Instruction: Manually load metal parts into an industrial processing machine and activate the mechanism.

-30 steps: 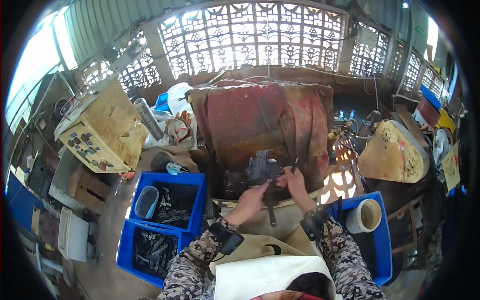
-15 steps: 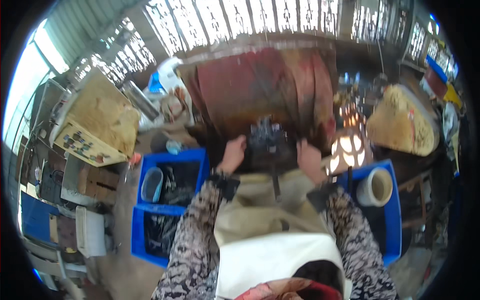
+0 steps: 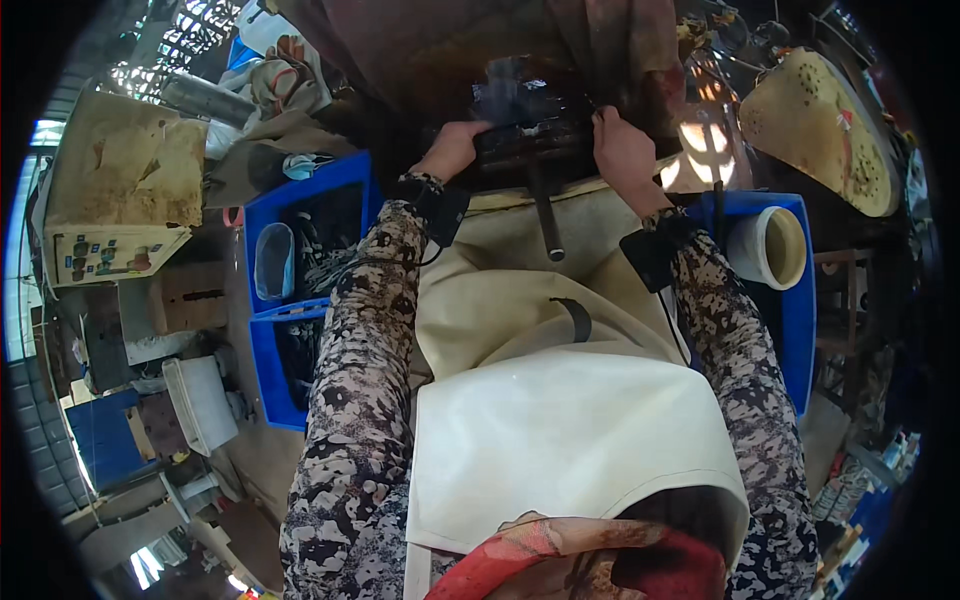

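My left hand (image 3: 449, 150) is at the left side of a dark metal fixture (image 3: 530, 145), its fingers closed and their tips against or close to its edge. On the other side my right hand (image 3: 624, 158) is closed too, thumb and forefinger together at the top. Whatever either hand pinches is too small or hidden. A shiny grey metal piece (image 3: 515, 95), somewhat blurred, sits on the fixture between the hands. From the fixture a dark rod (image 3: 545, 215) points toward me, over my beige apron (image 3: 480, 310).
Blue bins (image 3: 252, 250) with thin dark pieces stand at my left. At my right a blue bin (image 3: 800, 330) holds a whitish bucket (image 3: 780, 248). Stained reddish cloth (image 3: 440, 40) hangs beyond the fixture. A worn yellowish board (image 3: 820, 130) lies far right.
My view has tipped downward, so the fixture, bins and hands sit higher in the picture. Both hands keep to the two sides of the fixture, fingers still closed.
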{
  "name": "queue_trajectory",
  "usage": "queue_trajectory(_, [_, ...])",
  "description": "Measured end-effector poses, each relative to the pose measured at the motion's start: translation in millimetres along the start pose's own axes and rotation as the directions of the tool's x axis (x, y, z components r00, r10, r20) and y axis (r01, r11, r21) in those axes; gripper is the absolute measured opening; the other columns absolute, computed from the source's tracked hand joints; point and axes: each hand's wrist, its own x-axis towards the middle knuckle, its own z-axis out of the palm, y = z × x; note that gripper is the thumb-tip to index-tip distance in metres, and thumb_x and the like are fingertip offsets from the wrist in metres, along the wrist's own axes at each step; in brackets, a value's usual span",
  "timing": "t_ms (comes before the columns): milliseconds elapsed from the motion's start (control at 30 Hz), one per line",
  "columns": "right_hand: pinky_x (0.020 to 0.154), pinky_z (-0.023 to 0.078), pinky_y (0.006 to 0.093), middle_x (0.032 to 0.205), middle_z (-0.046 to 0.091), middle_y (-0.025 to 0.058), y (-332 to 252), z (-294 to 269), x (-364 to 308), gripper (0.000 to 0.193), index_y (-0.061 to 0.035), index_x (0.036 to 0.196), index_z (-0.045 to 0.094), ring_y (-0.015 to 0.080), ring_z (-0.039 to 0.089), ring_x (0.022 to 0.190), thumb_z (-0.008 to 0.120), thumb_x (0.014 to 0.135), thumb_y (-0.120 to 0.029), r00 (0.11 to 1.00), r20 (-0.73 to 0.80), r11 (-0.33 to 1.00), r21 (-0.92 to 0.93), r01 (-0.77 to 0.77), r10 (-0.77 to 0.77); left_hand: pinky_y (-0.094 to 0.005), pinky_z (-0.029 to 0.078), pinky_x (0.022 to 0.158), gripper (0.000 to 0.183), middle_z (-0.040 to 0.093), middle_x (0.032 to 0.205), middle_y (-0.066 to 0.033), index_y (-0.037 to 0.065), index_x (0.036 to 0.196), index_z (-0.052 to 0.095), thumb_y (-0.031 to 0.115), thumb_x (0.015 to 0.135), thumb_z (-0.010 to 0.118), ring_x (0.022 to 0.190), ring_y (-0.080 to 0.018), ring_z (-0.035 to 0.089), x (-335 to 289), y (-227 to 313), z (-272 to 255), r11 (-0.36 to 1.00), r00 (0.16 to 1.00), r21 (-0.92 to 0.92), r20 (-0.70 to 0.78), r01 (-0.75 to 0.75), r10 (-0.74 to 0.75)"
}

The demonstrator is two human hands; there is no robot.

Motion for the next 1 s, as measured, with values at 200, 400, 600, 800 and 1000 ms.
queue_trajectory(200, [0.061, 0.050, 0.0501, 0.075, 0.065, 0.0181, -1, 1, 0, 0.024, -0.0069, 0.099, 0.052, 0.0390, 0.064, 0.069, 0.044, 0.097, -0.029, 1.000, -0.002, 1.000, -0.013, -0.004, 0.003, -0.0378, 0.048, 0.091, 0.044, 0.064, 0.110, -0.0200, 0.013, 0.119, 0.063, -0.003, 0.080, 0.051, 0.105, -0.0353, 0.061, 6, -4, 2, 0.996, 0.995, 0.080, 0.090, 0.026, -0.034])
queue_trajectory(400, [0.059, 0.050, 0.0510, 0.074, 0.065, 0.0185, -1, -1, 0, 0.022, -0.0074, 0.096, 0.051, 0.0402, 0.064, 0.068, 0.044, 0.097, -0.028, 1.000, 0.007, 0.999, -0.032, -0.002, 0.003, -0.0411, 0.048, 0.088, 0.045, 0.065, 0.106, -0.0182, 0.015, 0.118, 0.064, -0.002, 0.078, 0.053, 0.101, -0.0360, 0.061, 6, 13, -8, 0.957, 0.988, 0.278, 0.147, -0.079, 0.039])
queue_trajectory(600, [0.056, 0.051, 0.0488, 0.069, 0.064, 0.0162, 6, 9, -1, 0.018, -0.0071, 0.091, 0.051, 0.0380, 0.064, 0.065, 0.047, 0.094, -0.025, 0.995, -0.078, 0.995, -0.085, 0.053, -0.060, -0.0422, 0.050, 0.084, 0.042, 0.066, 0.100, -0.0178, 0.015, 0.112, 0.067, 0.001, 0.075, 0.054, 0.095, -0.0359, 0.062, 2, 14, -14, 0.978, 0.983, 0.182, 0.168, -0.102, 0.072])
queue_trajectory(800, [0.053, 0.050, 0.0477, 0.066, 0.062, 0.0154, 0, 0, -2, 0.014, -0.0057, 0.095, 0.051, 0.0360, 0.063, 0.060, 0.050, 0.092, -0.019, 0.996, -0.058, 0.996, -0.060, 0.060, -0.064, -0.0464, 0.050, 0.078, 0.041, 0.065, 0.094, -0.0179, 0.014, 0.113, 0.064, 0.003, 0.075, 0.053, 0.092, -0.0362, 0.062, -29, 41, -26, 0.905, 0.992, 0.418, -0.059, -0.078, 0.113])
queue_trajectory(1000, [0.056, 0.050, 0.0472, 0.070, 0.063, 0.0154, -1, -1, -6, 0.014, -0.0058, 0.088, 0.051, 0.0360, 0.064, 0.064, 0.052, 0.090, -0.020, 0.997, -0.065, 0.999, -0.023, 0.048, -0.050, -0.0447, 0.042, 0.089, 0.055, 0.059, 0.113, -0.0137, 0.006, 0.120, 0.057, -0.001, 0.065, 0.055, 0.102, -0.0326, 0.053, -75, 119, -29, 0.867, 0.920, 0.437, -0.182, -0.240, 0.347])
